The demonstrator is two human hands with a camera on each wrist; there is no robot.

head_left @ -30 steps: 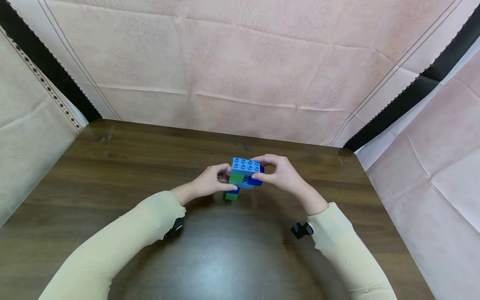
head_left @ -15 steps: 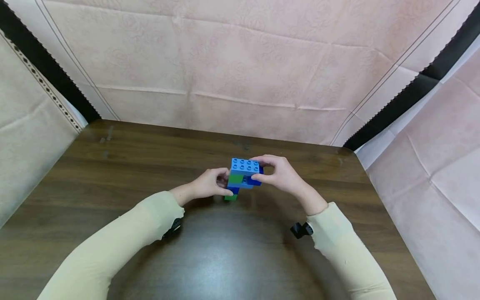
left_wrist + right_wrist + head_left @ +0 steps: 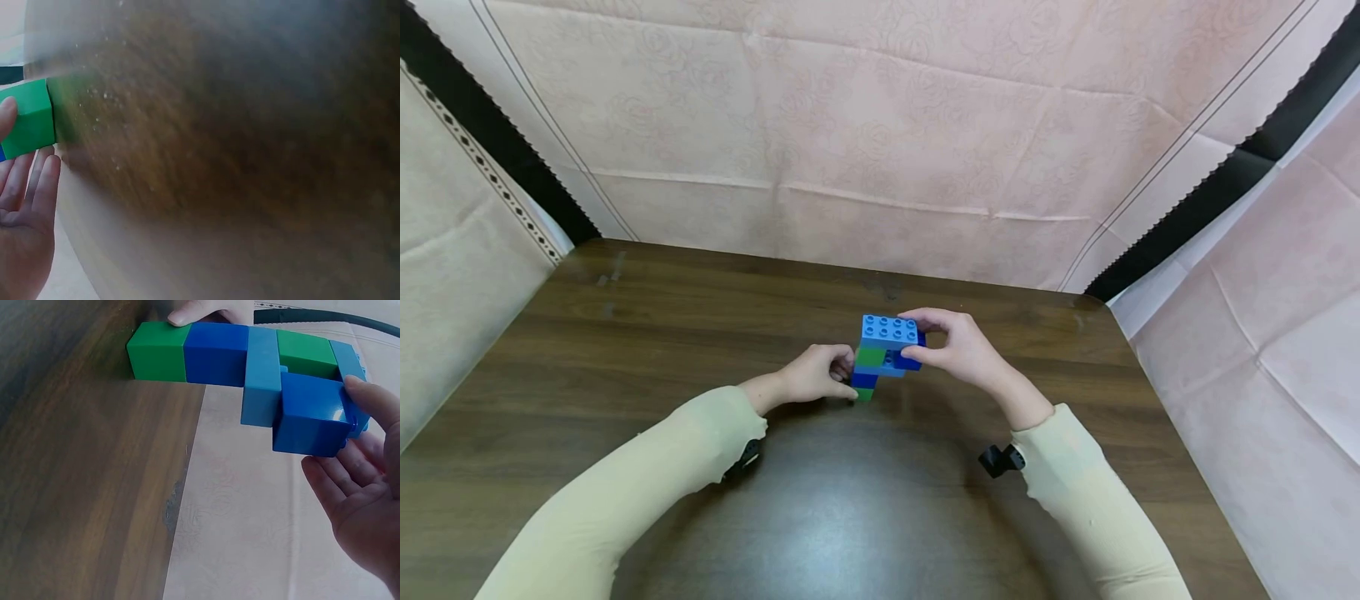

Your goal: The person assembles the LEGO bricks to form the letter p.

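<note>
A stack of toy building bricks stands upright near the table's middle. Its top is a light blue studded brick (image 3: 889, 332). Under that sit a green brick (image 3: 306, 353) and a dark blue brick (image 3: 312, 419) side by side, on a second light blue brick (image 3: 261, 394). A narrower column of dark blue brick (image 3: 215, 356) and green bottom brick (image 3: 31, 119) carries them. My left hand (image 3: 816, 372) pinches the bottom green brick between thumb and fingers. My right hand (image 3: 958, 346) grips the upper right side, thumb on the dark blue brick, fingers behind.
The brown wooden table (image 3: 820, 517) spreads around the bricks, its far edge close behind them. Pale patterned cloth (image 3: 880, 150) hangs beyond that edge and on both sides. A small black camera (image 3: 1002, 460) sits at the right wrist.
My left hand has slid down the stack, its thumb going from the lower light blue brick to the bottom green one. The right hand keeps its grip; the stack has barely shifted.
</note>
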